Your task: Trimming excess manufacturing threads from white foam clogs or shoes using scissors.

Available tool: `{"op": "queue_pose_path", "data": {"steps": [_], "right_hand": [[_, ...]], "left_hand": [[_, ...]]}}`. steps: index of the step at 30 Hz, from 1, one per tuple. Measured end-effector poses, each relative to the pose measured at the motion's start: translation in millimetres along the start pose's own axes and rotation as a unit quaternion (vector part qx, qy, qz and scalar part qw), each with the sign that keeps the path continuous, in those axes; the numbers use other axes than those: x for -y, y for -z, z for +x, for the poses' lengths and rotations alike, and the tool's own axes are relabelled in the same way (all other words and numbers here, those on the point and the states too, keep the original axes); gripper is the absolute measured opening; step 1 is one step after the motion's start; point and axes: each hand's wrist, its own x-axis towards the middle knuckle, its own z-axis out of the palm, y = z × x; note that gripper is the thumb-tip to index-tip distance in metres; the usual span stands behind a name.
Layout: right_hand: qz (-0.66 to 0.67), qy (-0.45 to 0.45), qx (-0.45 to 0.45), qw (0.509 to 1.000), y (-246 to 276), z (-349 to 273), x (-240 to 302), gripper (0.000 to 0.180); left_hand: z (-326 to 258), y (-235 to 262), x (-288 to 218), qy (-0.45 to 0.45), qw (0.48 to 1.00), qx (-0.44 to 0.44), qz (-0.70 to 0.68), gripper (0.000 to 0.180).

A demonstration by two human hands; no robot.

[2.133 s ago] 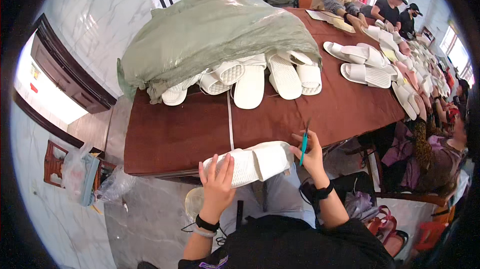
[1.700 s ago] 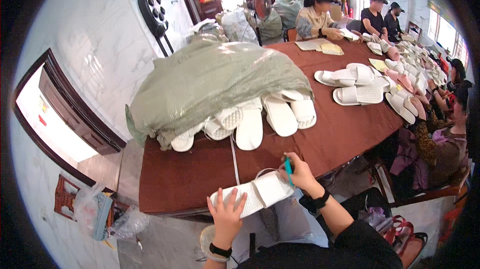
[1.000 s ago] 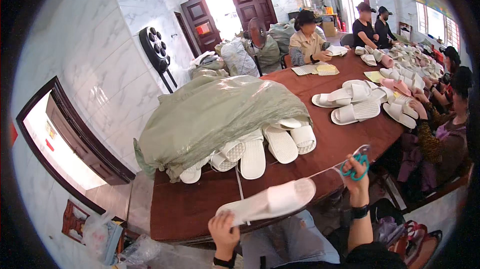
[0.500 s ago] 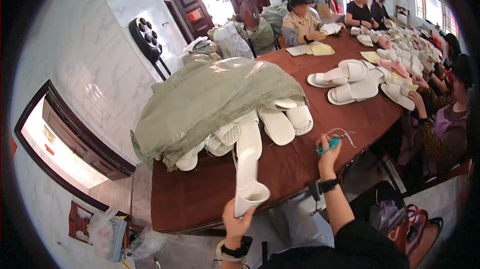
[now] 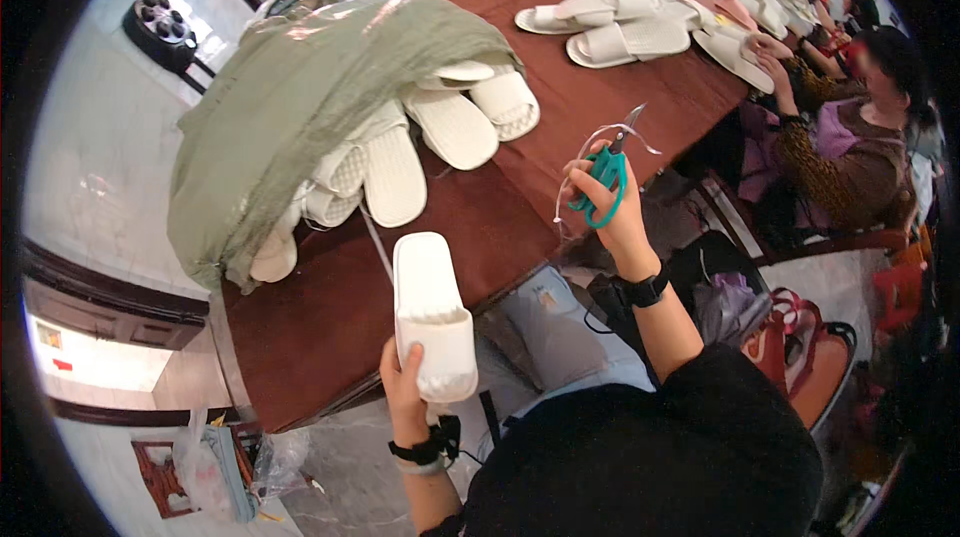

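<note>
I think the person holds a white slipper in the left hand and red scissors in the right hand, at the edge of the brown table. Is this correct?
Not quite: the scissors are teal green, not red, as the head view shows. The rest holds: the left hand holds the white slipper, the right hand holds the scissors with a loose thread, at the edge of the brown table.

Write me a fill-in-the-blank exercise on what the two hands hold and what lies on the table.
1. The left hand holds a white ____.
2. The right hand grips small scissors with ____ handles.
3. The heap of slippers on the table is partly covered by a ____ sack.

Missing words: slipper; teal; green
</note>
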Motion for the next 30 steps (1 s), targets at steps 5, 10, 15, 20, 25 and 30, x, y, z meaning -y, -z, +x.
{"op": "queue_pose_path", "data": {"steps": [5,10,15,20,25,30], "right_hand": [[-0.030,0.038,-0.047,0.998,29.4,-28.5,40.0,0.036],[-0.032,0.065,-0.070,0.995,53.7,-43.3,72.3,0.036],[-0.019,0.026,-0.068,0.997,60.2,-54.0,70.2,0.037],[0.027,-0.067,-0.011,0.997,38.4,-65.6,53.3,0.039],[0.074,-0.148,0.098,0.981,-19.8,-80.6,28.2,0.037],[-0.028,-0.157,0.227,0.961,-44.6,-96.2,-3.6,0.042]], "left_hand": [[31.9,-17.5,7.6,0.027,0.999,0.045,0.011,0.038],[65.9,-35.0,7.8,-0.027,0.995,0.035,0.093,0.049],[69.9,-53.7,4.4,-0.287,0.877,-0.044,0.382,0.068],[17.6,-82.2,-22.5,-0.282,0.863,0.119,0.402,0.072],[-26.2,-108.6,-21.9,0.016,0.945,0.326,-0.012,0.060],[-31.4,-47.8,-5.0,0.010,0.983,0.185,-0.006,0.012]]}}
